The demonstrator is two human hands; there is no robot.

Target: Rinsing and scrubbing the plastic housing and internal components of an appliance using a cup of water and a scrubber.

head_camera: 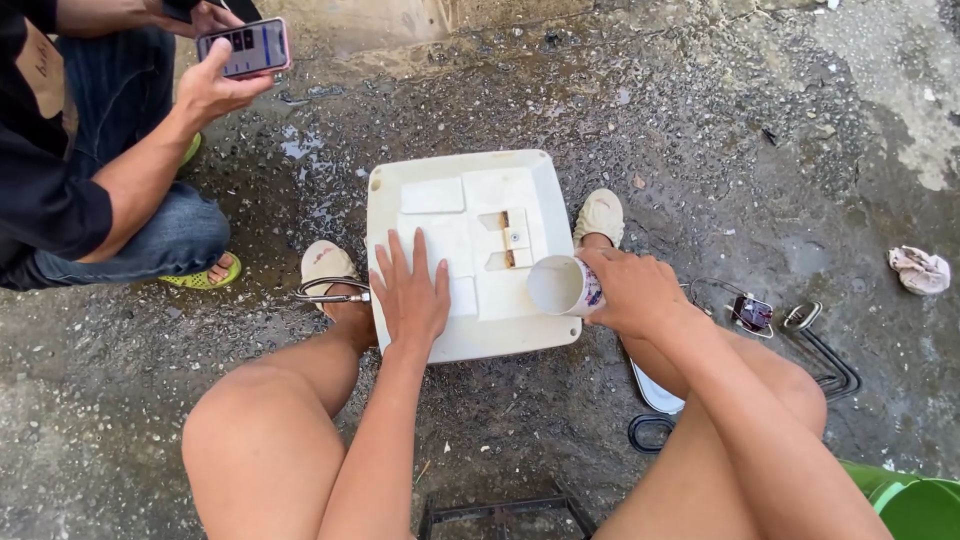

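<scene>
— White plastic panel (pixel 470 340) lies flat on the wet concrete floor (pixel 700 130); my left hand (pixel 410 295) presses on it, fingers spread, gripping nothing.

— And your right?

— My right hand (pixel 635 290) wraps its fingers around a white cup (pixel 560 285) with a coloured label, tipped at the panel's right edge. Nothing spilled yet.

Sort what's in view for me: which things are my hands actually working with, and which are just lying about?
In hand:
- left hand flat on the white plastic panel
- right hand holding the white cup tilted over the panel

Lying about:
- crumpled rag
- black cable and small metal part
- green bucket
- another person's phone
</scene>
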